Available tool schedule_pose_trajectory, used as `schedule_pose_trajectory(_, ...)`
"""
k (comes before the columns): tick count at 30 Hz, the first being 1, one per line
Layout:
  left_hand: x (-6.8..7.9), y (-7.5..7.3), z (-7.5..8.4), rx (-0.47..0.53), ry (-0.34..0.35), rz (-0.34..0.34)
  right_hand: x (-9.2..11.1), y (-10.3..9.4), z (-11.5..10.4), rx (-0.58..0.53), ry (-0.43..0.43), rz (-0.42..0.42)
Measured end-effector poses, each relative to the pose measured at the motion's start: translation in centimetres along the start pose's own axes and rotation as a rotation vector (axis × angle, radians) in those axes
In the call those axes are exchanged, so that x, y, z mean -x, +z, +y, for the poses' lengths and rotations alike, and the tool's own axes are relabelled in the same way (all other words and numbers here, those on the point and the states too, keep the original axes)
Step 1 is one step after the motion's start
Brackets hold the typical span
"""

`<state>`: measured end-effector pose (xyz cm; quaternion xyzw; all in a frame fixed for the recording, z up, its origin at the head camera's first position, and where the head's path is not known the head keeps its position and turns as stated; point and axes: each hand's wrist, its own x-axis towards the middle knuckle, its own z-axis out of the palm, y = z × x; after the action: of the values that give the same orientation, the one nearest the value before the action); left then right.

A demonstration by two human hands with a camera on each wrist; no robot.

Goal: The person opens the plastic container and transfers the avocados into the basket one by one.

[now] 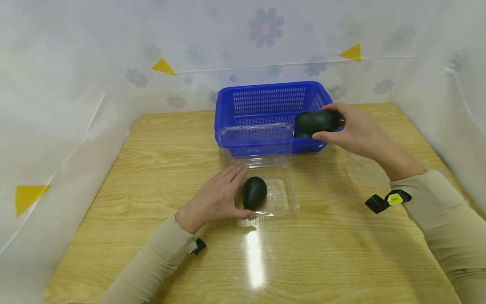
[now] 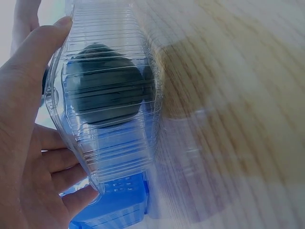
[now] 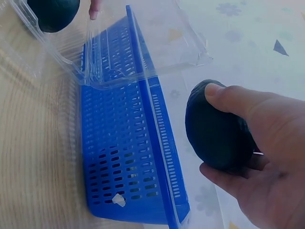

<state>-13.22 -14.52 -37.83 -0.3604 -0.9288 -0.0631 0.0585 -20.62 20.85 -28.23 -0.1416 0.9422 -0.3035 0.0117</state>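
My right hand grips a dark green avocado between thumb and fingers, above the right end of the blue basket. In the right wrist view this avocado is over the basket's rim. More dark green shows behind and below it, inside the basket. My left hand holds the left side of a clear plastic clamshell container, thumb at its near edge and fingers toward the hinge. One avocado lies in the container's left half. The clear lid stands raised, overlapping the basket's front.
The wooden table carries the basket at its back edge. A faint clear plastic piece lies right of the basket, under my right forearm. White flower-patterned sheeting with yellow triangles walls in the table.
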Motion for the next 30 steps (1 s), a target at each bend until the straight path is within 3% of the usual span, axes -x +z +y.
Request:
schedule_pose_trajectory(15, -0.1, 0.1, 0.0, -0.003, -0.002, -0.002, -5.1, 1.2, -0.6, 0.131, 0.020, -0.077)
schedule_pose_trajectory(30, 0.0, 0.1, 0.0, -0.010, -0.006, -0.021, -8.3, 4.4, -0.3, 0.170, 0.014, -0.118)
